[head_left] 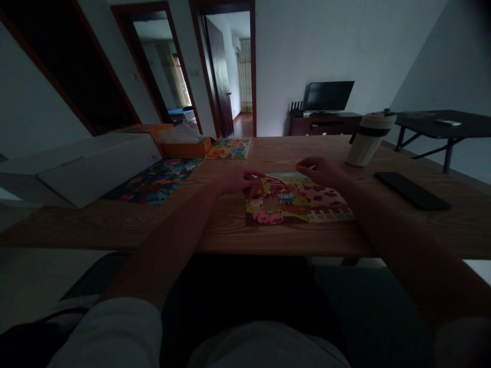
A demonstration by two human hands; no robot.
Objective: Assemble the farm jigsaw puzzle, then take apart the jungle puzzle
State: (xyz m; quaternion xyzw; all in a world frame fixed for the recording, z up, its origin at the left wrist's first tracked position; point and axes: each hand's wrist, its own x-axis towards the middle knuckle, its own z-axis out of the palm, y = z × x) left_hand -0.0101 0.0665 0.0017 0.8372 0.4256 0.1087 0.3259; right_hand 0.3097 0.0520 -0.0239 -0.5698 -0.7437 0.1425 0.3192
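Observation:
A farm picture sheet [297,207] lies on the table in front of me, with a red barn, a spotted cow, a pink pig and a white fence. My left hand [241,180] is at its upper left corner, fingers stretched and apart over the barn side, with nothing visible in them. Over the upper right edge hovers my right hand [316,168], fingers bent loosely and pointing left, also holding nothing that I can see. Dim light hides whether the fingertips touch the sheet.
On the wooden table [226,237], a dark blue illustrated sheet [157,179] lies left beside a white box [99,161]. Behind are an orange box [187,148] and another colourful sheet [232,149]. At right stand a beige tumbler [370,140] and a flat black object [410,190].

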